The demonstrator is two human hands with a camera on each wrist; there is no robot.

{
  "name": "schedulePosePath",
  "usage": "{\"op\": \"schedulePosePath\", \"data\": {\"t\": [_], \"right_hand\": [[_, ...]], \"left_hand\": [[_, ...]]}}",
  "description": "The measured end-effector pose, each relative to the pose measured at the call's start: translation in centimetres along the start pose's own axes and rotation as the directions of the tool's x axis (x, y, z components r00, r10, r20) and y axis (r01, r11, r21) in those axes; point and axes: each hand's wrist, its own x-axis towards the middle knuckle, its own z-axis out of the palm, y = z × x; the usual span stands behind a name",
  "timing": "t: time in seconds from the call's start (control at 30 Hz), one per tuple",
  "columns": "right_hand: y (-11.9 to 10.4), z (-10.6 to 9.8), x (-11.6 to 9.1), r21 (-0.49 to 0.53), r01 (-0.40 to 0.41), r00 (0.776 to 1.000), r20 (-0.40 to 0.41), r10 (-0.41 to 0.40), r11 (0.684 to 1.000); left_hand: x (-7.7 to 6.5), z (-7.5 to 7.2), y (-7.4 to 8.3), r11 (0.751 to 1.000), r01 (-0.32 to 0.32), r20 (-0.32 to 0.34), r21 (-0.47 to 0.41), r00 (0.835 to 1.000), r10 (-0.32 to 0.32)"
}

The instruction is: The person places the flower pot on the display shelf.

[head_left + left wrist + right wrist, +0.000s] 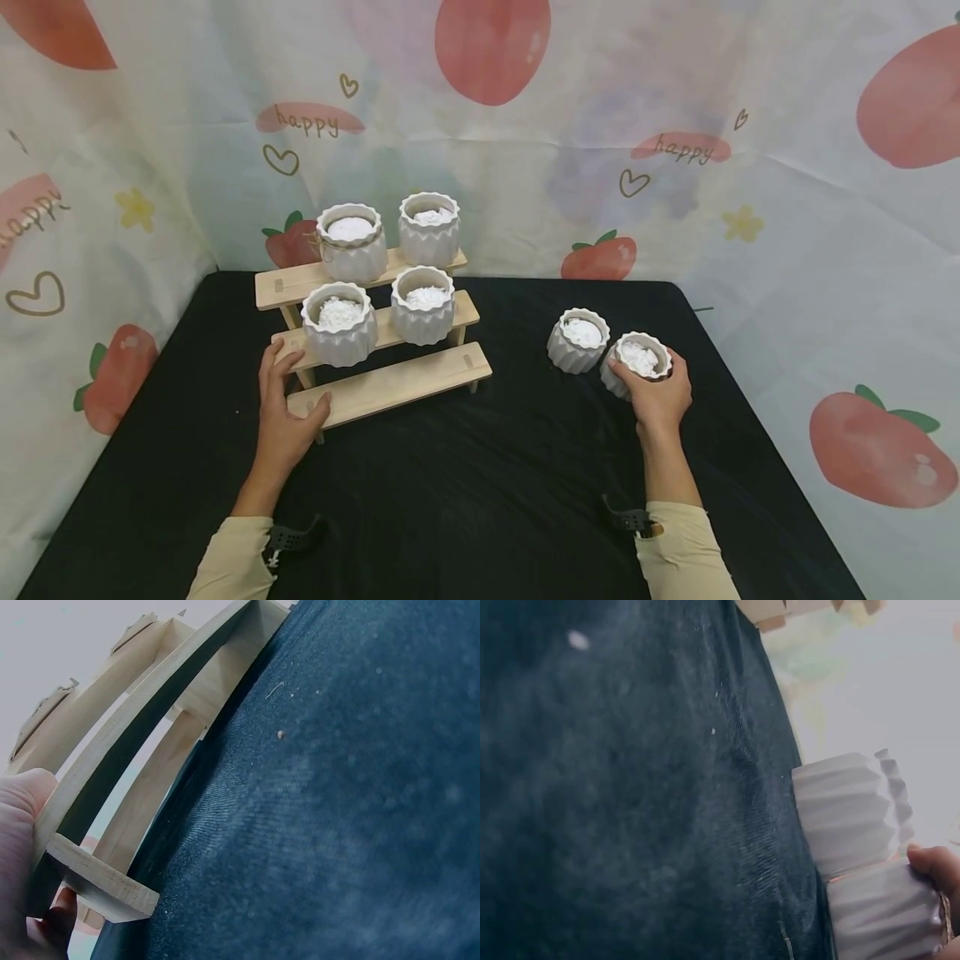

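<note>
My left hand (285, 425) grips the left end of a three-step wooden stand (405, 385), thumb on the lowest step and fingers by the middle one. In the left wrist view, that hand (22, 847) holds the end of the lowest board (127, 757). At the right, my right hand (660, 396) holds a white fluted pot (611, 379) with white filling, fingers around its rim. A second such pot (573, 354) stands beside it on the black cloth. The right wrist view shows the held pot (885, 911) against its neighbour (847, 814).
Two white pots (352, 250) (429, 237) stand on the top step, one with twine around it. Two more pots (339, 337) (423, 312) sit on the middle step. Black cloth (480, 500) covers the table. A patterned curtain (525, 183) hangs behind and at the sides.
</note>
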Motion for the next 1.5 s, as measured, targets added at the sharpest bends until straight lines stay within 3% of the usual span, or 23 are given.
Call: {"op": "schedulePosePath", "data": {"t": [0.3,0.9,1.17,1.5], "right_hand": [[-0.8,-0.6,-0.9,-0.003,-0.027,0.998,0.049,0.027,1.0],[-4.3,-1.3,-2.2,0.055,0.083,0.996,0.015,-0.084,0.995],[-5.3,-0.7,-3.2,0.045,0.18,0.983,-0.037,-0.179,0.983],[-6.3,0.2,-4.3,0.093,0.214,0.977,0.005,-0.215,0.972]], "left_hand": [[-0.1,0.0,0.2,1.0,0.016,-0.005,0.004,1.0,-0.016],[0.1,0.1,-0.1,1.0,-0.008,-0.015,0.006,1.0,0.008],[0.0,0.0,0.1,1.0,0.011,0.001,0.001,1.0,-0.011],[0.1,0.0,0.1,1.0,0.017,-0.001,0.006,1.0,-0.017]]}}
